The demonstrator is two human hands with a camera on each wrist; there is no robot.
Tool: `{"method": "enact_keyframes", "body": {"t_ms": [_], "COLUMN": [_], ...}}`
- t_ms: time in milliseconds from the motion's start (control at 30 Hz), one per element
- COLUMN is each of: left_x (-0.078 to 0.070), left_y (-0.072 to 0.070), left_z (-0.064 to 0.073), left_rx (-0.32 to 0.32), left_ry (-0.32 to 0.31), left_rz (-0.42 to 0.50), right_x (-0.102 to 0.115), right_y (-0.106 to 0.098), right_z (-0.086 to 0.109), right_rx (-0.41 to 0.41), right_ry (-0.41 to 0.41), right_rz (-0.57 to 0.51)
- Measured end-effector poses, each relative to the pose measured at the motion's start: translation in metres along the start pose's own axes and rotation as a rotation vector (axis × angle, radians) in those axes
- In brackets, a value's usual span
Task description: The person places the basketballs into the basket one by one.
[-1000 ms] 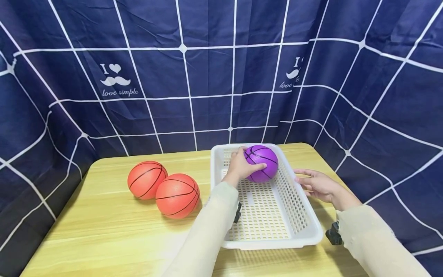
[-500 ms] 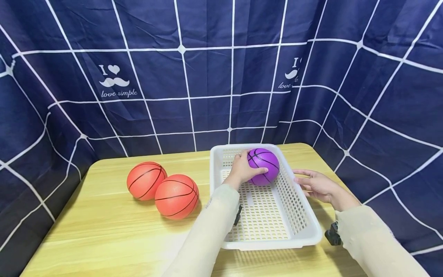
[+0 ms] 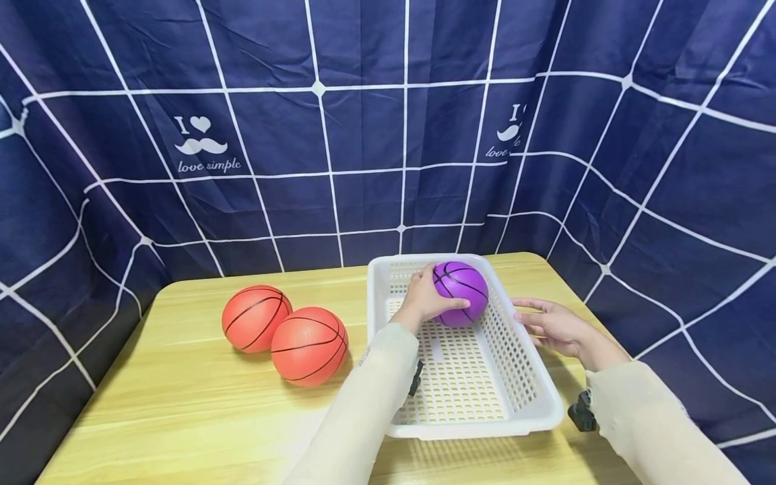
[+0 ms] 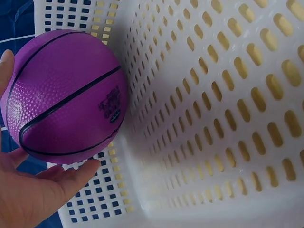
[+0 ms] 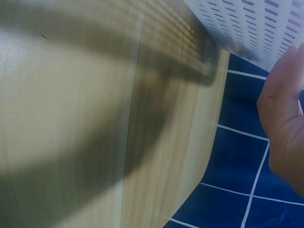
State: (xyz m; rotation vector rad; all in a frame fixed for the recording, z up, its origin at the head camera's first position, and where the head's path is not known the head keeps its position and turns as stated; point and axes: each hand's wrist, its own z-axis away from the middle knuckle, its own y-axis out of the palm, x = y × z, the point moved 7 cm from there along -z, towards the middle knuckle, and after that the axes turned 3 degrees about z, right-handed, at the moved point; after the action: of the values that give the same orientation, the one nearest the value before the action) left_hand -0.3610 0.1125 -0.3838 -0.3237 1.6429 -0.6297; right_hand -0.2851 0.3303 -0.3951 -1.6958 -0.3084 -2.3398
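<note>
A purple toy basketball (image 3: 463, 289) sits in the far part of a white perforated plastic basket (image 3: 473, 431), close to its right wall. My left hand (image 3: 421, 296) grips the ball from the left, thumb across its near side and fingers behind. In the left wrist view, the purple basketball (image 4: 66, 95) shows black seams and a small dark print, with the left hand's (image 4: 33, 194) thumb beneath it. Outside the basket, my right hand (image 3: 560, 328) has its fingers extended against the right wall. The right wrist view shows that hand (image 5: 287, 114) beside the basket's slotted side (image 5: 251, 28).
Two orange-red toy basketballs (image 3: 257, 318) rest side by side on the wooden table (image 3: 200, 404), left of the basket. A dark blue curtain (image 3: 364, 135) with white grid lines hangs behind and along both sides. The table's right edge runs close past the right hand.
Over the last second, the left hand and the purple basketball have shifted slightly right and nearer inside the basket. The right hand stays at the basket's side. The orange-red balls have not moved.
</note>
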Motion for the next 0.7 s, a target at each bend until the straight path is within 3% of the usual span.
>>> {"method": "enact_keyframes", "body": {"t_ms": [133, 267, 500, 700], "left_x": [0.0, -0.006, -0.023, -0.035], "left_y": [-0.007, -0.023, -0.059, -0.095], "left_z": [-0.001, -0.002, -0.003, 0.002], "left_rx": [0.0, -0.003, 0.002, 0.019], "left_ry": [-0.011, -0.001, 0.079, 0.163], "left_rz": [-0.01, -0.009, 0.0, -0.077], "right_x": [0.0, -0.001, -0.001, -0.002], "right_y": [0.001, 0.0, -0.001, -0.001], "right_z": [0.0, -0.001, -0.001, -0.001], "right_rx": [0.008, 0.001, -0.022, -0.02], "right_ry": [-0.005, -0.004, 0.004, 0.006], "right_rz": [0.002, 0.01, 0.034, 0.047]}}
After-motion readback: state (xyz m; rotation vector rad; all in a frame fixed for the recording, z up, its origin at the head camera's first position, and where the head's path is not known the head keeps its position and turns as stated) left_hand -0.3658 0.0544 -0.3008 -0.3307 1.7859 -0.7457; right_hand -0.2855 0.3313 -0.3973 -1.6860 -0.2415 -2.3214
